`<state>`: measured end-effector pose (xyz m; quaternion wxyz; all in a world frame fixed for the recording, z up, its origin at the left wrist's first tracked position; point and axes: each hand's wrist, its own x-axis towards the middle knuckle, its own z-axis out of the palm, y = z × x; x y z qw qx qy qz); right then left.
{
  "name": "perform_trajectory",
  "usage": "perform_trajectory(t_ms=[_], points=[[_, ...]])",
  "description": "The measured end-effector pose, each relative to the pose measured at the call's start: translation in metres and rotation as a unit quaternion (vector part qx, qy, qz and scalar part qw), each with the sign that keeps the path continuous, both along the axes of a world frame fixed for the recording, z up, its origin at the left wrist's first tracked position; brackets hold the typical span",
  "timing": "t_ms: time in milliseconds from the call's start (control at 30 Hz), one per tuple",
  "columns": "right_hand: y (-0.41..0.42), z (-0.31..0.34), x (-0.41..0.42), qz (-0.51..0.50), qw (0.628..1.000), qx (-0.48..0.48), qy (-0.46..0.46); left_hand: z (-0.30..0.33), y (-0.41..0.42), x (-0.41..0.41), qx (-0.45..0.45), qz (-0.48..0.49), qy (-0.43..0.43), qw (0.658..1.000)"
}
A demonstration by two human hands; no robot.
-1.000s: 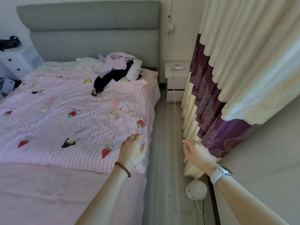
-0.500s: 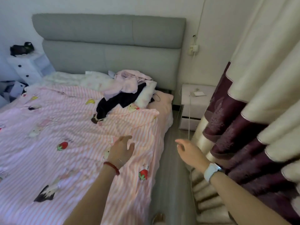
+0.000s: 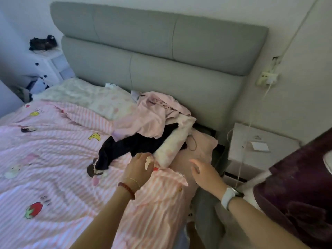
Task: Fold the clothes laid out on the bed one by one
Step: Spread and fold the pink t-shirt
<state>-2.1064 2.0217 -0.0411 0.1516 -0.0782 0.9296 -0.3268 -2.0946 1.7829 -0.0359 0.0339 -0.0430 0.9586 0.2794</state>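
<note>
A heap of clothes lies at the head of the bed: a pale pink garment (image 3: 152, 115) on top of a black garment (image 3: 129, 144) that trails down over the striped quilt (image 3: 53, 168). My left hand (image 3: 138, 168) rests on the quilt just below the black garment, fingers loosely bent, holding nothing that I can see. My right hand (image 3: 203, 171) hovers open over the bed's right edge, a little right of a white pillow (image 3: 172, 146).
The grey padded headboard (image 3: 161, 56) stands behind the heap. A white nightstand (image 3: 258, 146) with a cable sits right of the bed, a purple and cream curtain (image 3: 301, 186) at the far right. White drawers (image 3: 46, 67) stand at the left.
I have moved closer to the head of the bed. Both hands have reached forward, the left one from mid-quilt to just below the black garment.
</note>
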Motion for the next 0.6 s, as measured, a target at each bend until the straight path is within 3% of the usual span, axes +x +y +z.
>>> perform_trajectory(t_ms=[233, 467, 533, 600], points=[[-0.004, -0.044, -0.203, 0.087, 0.996, 0.008, -0.025, -0.056, 0.025, -0.19, -0.126, 0.015, -0.078, 0.989], [-0.01, -0.081, -0.299, 0.124, 0.99, -0.028, -0.053, -0.116, 0.015, -0.277, -0.255, 0.017, -0.214, 0.943], [-0.013, -0.084, -0.311, 0.14, 0.988, -0.036, -0.054, -0.113, 0.014, -0.284, -0.2, 0.059, -0.188, 0.96], [-0.018, -0.081, -0.322, 0.156, 0.985, -0.061, -0.049, -0.093, 0.012, -0.288, -0.001, 0.2, -0.113, 0.973]])
